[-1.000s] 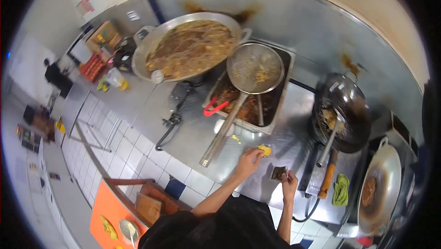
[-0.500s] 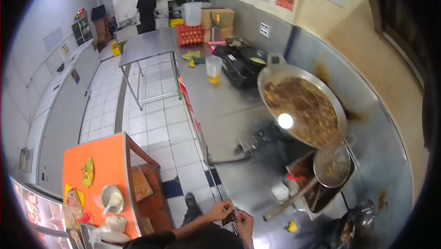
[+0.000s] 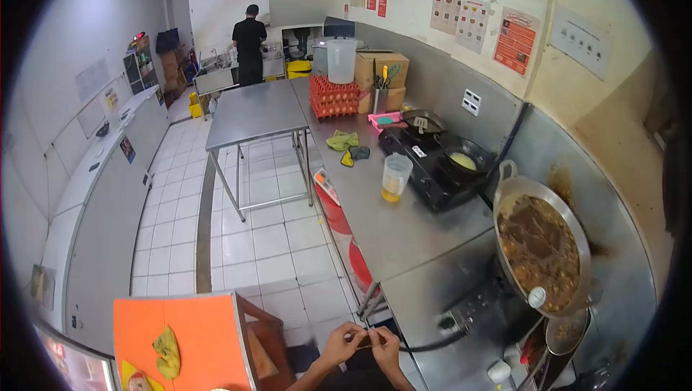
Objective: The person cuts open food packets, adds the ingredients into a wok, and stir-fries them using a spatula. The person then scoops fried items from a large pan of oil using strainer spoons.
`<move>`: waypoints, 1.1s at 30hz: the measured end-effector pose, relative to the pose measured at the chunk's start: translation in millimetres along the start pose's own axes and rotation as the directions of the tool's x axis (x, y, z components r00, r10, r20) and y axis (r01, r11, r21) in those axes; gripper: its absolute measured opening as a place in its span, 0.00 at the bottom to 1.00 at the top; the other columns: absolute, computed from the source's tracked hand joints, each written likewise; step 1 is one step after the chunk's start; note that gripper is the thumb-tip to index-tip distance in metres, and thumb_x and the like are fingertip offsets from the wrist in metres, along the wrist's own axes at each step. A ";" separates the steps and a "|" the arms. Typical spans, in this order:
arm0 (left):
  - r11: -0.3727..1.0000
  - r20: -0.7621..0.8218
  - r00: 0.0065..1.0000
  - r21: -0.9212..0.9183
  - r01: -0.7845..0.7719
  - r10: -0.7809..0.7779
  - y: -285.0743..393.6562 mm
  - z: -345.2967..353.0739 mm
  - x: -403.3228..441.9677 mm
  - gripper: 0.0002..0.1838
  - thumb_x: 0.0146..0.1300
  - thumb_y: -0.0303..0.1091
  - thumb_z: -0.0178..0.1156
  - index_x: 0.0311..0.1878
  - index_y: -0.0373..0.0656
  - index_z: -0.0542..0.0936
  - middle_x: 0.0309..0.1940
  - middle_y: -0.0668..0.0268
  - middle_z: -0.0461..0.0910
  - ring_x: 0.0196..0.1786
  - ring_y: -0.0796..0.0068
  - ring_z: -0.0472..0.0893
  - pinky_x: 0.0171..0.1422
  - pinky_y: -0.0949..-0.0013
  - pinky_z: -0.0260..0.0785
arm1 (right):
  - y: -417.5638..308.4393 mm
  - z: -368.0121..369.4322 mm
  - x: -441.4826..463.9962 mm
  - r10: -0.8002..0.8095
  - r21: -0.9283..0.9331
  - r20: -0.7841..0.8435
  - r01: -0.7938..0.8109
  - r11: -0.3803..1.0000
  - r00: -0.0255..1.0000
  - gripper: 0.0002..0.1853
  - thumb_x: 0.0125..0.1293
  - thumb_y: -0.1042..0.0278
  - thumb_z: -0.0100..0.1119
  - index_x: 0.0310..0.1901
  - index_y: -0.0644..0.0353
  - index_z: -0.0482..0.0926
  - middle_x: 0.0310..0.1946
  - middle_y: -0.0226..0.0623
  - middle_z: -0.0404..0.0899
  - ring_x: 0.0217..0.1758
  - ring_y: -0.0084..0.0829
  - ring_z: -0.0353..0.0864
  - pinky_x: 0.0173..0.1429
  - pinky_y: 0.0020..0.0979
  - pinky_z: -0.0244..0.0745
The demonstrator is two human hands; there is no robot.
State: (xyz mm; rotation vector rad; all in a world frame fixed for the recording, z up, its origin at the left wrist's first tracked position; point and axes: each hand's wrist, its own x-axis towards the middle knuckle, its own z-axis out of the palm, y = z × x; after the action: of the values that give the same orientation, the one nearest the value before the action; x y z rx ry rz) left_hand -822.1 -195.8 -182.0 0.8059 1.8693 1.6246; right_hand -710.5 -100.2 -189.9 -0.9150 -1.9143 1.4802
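The left hand (image 3: 340,344) and the right hand (image 3: 384,348) meet close in front of the wearer's body, thumbs and fingertips pinching a small dark item (image 3: 365,344) between them; so much of it is covered that I cannot tell what it is. Just right of the hands a black hose (image 3: 436,346) runs across to the steel counter (image 3: 411,247). To their left is an orange-topped table (image 3: 205,333) with a crumpled yellow-green cloth (image 3: 167,355) on it. Farther right of the hands I see a strainer (image 3: 566,333), and beyond it a big two-handled wok (image 3: 522,188) full of brown, chunky stew. Ahead of the hands, up the counter, a clear measuring jug (image 3: 397,170) has yellow liquid in the bottom. Past that sits a black stove (image 3: 425,178) bearing two dark pans. Farther along, red egg trays (image 3: 334,99) are stacked under a translucent tub (image 3: 341,61), beside a cardboard box (image 3: 389,67). Far off, ahead and left of the hands, a person in black (image 3: 250,45) stands, back turned, near a sink (image 3: 210,67).
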 end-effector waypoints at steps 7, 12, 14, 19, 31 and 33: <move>0.958 0.194 0.956 0.144 -0.250 0.220 59.2 -45.0 171.5 0.09 0.59 0.32 0.67 0.38 0.37 0.82 0.30 0.63 0.79 0.35 0.73 0.79 0.40 0.72 0.72 | -43.1 51.1 149.0 -0.098 0.194 -0.226 0.143 0.970 0.969 0.08 0.68 0.75 0.54 0.36 0.70 0.81 0.30 0.35 0.77 0.35 0.22 0.76 0.41 0.24 0.70; 0.932 0.195 0.946 0.207 -0.296 0.257 79.2 -48.1 298.9 0.04 0.61 0.27 0.62 0.37 0.37 0.81 0.28 0.62 0.76 0.30 0.72 0.78 0.35 0.70 0.70 | -79.3 70.5 267.7 -0.123 0.306 -0.259 0.202 0.930 0.958 0.08 0.66 0.75 0.54 0.37 0.69 0.82 0.32 0.39 0.80 0.38 0.30 0.79 0.43 0.30 0.72; 0.908 0.203 0.928 0.223 -0.354 0.312 95.6 -41.9 346.7 0.03 0.61 0.26 0.61 0.36 0.37 0.81 0.28 0.61 0.76 0.29 0.70 0.78 0.35 0.69 0.70 | -89.8 71.8 315.4 -0.176 0.227 -0.378 0.275 0.934 0.909 0.07 0.65 0.76 0.55 0.35 0.69 0.81 0.32 0.39 0.79 0.37 0.30 0.78 0.41 0.29 0.71; 0.798 0.257 0.802 0.145 -0.584 0.540 133.0 -30.3 421.7 0.02 0.57 0.24 0.63 0.32 0.38 0.80 0.25 0.61 0.75 0.28 0.68 0.78 0.34 0.70 0.70 | -143.8 48.2 389.0 -0.139 0.146 -0.589 0.274 0.951 0.796 0.07 0.64 0.76 0.54 0.31 0.68 0.80 0.29 0.37 0.77 0.34 0.28 0.75 0.39 0.28 0.69; 0.461 0.315 0.505 0.205 -0.863 0.804 198.3 -100.4 833.9 0.02 0.60 0.24 0.58 0.35 0.36 0.78 0.30 0.56 0.77 0.33 0.59 0.79 0.37 0.65 0.71 | -183.1 -30.5 454.7 0.049 0.026 -0.966 -0.092 0.995 0.255 0.14 0.65 0.66 0.52 0.30 0.69 0.81 0.29 0.45 0.83 0.27 0.34 0.81 0.32 0.31 0.78; 0.373 0.254 0.431 0.245 -0.895 0.866 242.4 -87.6 959.3 0.04 0.60 0.24 0.56 0.37 0.36 0.76 0.30 0.54 0.76 0.34 0.53 0.78 0.38 0.58 0.71 | -195.9 -4.4 489.3 0.129 0.074 -0.939 -0.181 0.981 0.318 0.14 0.66 0.68 0.51 0.26 0.66 0.81 0.28 0.43 0.83 0.25 0.32 0.81 0.31 0.30 0.76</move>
State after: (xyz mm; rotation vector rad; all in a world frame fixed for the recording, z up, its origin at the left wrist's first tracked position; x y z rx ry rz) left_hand -1516.5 471.4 62.0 2.3442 1.7360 1.7277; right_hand -1045.6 254.9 8.6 -1.5649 -0.9379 0.6119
